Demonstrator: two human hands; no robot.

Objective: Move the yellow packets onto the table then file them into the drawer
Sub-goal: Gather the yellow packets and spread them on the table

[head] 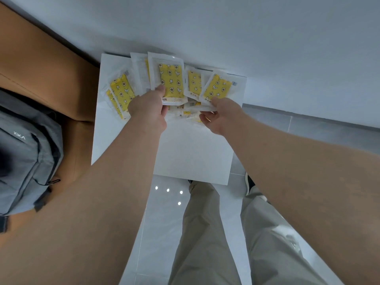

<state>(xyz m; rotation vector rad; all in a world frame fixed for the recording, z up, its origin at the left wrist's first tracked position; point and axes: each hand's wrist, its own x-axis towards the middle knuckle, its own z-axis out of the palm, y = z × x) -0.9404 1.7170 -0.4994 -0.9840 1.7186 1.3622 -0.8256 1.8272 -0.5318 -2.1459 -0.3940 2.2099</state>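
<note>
Reaching forward over a small white square table top (191, 153), both bare hands work among a spread of clear plastic packets printed with yellow panels, stars and flowers. The left hand (148, 112) has its thumb pressed on top of one yellow-patterned packet (169, 79), pinching its lower edge against the fingers underneath; this packet is tilted up towards the camera and overlaps another clear packet (139, 68) just behind it to the left. The right hand (221, 115) pinches the lower corner of a second yellow-patterned packet (218, 87), thumb on top, with the curled fingers below also touching a few flat packets (192, 116) that lie in a loose pile between the two hands. Another yellow packet (194, 82) stands between the two held ones, partly covered by both. To the left of the left hand, two more overlapping yellow packets (121, 93) lie flat on the table near its left edge. All the packets sit at the far half of the table, close to the pale grey wall (246, 33). A brown cardboard box (45, 64) stands beside the table on the left, and a grey fabric backpack (26, 157) rests nearer the camera against it. Below the forearms, beige trouser legs (205, 233) and a dark shoe (249, 182) show above a glossy light tiled floor (164, 223)
</note>
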